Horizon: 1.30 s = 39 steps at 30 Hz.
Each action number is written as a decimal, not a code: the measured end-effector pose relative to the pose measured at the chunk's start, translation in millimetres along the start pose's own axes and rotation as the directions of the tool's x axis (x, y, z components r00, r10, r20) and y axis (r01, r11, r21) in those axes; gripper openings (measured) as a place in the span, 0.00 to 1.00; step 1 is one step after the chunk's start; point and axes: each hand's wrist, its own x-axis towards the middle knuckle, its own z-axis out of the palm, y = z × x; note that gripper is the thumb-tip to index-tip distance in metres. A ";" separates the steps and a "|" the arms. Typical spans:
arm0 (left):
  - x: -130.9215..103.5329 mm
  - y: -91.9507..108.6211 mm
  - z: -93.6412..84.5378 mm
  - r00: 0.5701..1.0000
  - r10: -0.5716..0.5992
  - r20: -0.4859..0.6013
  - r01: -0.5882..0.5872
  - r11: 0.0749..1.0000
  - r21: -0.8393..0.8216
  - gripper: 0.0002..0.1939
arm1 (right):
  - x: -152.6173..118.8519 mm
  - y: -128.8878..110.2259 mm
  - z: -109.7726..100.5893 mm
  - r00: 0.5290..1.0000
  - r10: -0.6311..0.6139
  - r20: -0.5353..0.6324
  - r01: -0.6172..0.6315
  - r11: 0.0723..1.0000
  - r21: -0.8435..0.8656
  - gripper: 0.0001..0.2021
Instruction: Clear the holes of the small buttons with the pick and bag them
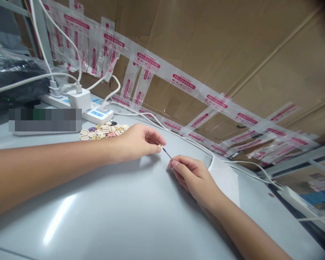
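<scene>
Black stick (167, 154) in nearly closed right hand (196, 176)

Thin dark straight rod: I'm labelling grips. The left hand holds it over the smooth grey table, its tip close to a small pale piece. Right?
No, not the left hand: in the head view, the right hand holds the rod over the table, its tip close to the piece.

Smooth, tapered, bare left forearm (51, 169) and right forearm (241, 216), with bare left grip (134, 143) and right grip (196, 178).
</scene>
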 end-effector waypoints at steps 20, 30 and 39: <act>-3.0 -1.1 6.1 0.995 0.098 -0.028 -0.098 0.995 -0.013 0.05 | -4.0 -2.5 5.1 0.994 -0.110 -0.022 0.104 0.979 -0.175 0.16; -5.0 1.0 7.2 0.993 0.109 -0.044 -0.111 0.993 -0.045 0.06 | -2.4 0.4 5.7 0.990 -0.114 -0.081 0.101 0.984 -0.148 0.16; -8.0 0.8 8.7 0.992 0.122 -0.028 -0.123 0.992 -0.039 0.05 | -4.9 -2.3 4.6 0.981 -0.184 -0.058 0.165 0.957 -0.239 0.15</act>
